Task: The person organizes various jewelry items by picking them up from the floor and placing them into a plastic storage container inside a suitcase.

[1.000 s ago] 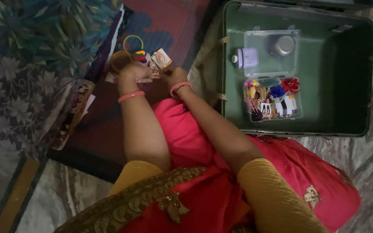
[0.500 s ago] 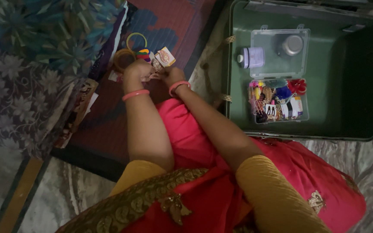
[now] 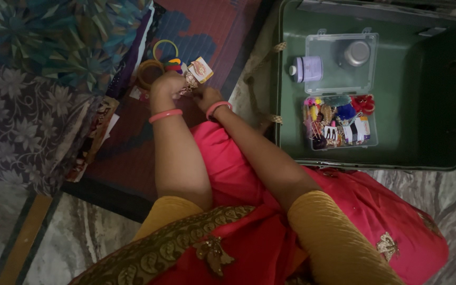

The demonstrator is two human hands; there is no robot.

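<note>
- A small gold ornament (image 3: 190, 80) is pinched between the left hand (image 3: 168, 87) and the right hand (image 3: 207, 96), fingers closed on it, above the red mat (image 3: 127, 142).
- It is best kept low, beside the bangles (image 3: 151, 71) and small card (image 3: 200, 69), and gripped lightly.

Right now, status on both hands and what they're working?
Left hand and right hand closed together on a small gold ornament. Small card and bangles just beyond. Green trunk open, right side.

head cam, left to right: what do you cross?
Floral cloth → stack of bangles → left hand → small card packet → right hand → green trunk holding a clear plastic organiser box.
</note>
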